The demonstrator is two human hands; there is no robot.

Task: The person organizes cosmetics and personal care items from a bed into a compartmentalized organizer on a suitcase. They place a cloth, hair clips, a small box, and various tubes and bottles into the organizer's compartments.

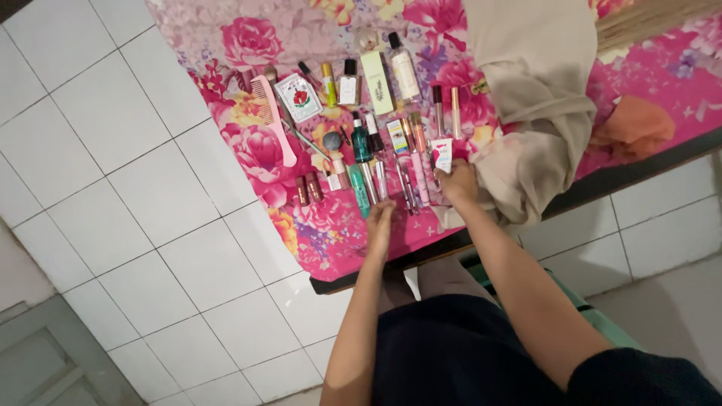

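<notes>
Many cosmetics lie in rows on a pink flowered cloth (331, 240) spread over a table. My left hand (380, 224) rests flat on the cloth, and its fingertips reach the lower ends of a few slim tubes (376, 184); it holds nothing. My right hand (457, 183) is closed around the lower end of a white tube with a pink end (442, 154). A beige cloth bag (538, 98) lies right beside that hand. A teal bottle (361, 144) stands between the rows.
A pink comb (272, 120), a small printed packet (298, 98), a pale green box (376, 81) and a clear bottle with a black cap (404, 68) lie farther up the cloth. An orange cloth (635, 128) lies to the right. White floor tiles (150, 225) surround the table's dark edge (602, 184).
</notes>
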